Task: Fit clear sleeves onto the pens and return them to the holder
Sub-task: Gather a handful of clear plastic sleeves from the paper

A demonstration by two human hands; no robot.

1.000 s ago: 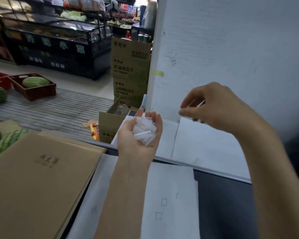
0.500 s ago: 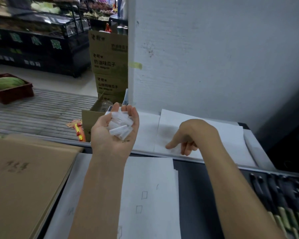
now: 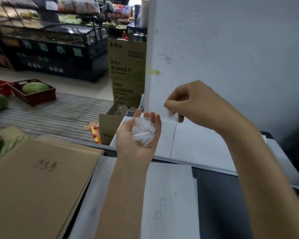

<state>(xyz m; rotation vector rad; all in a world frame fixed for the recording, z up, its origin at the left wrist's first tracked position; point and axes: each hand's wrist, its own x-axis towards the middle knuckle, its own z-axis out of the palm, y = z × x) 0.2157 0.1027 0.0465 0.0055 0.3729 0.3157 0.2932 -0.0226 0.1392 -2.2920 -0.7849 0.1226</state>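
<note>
Sleeves [image 3: 142, 132] in left palm [image 3: 128, 145]; right fingers [image 3: 169, 105] pinch single sleeve [image 3: 172, 116].

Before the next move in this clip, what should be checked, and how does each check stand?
1. Sleeve supply: left hand cups a pile of clear sleeves, palm up: ok.
2. One sleeve separated: right hand pinches what looks like a single sleeve, blurred: ok.
3. Pen ready to receive it: neither hand holds one: not ok.
4. Pens and holder in view: none visible: not ok.
5. Which way the sleeve's opening faces: cannot tell.
</note>
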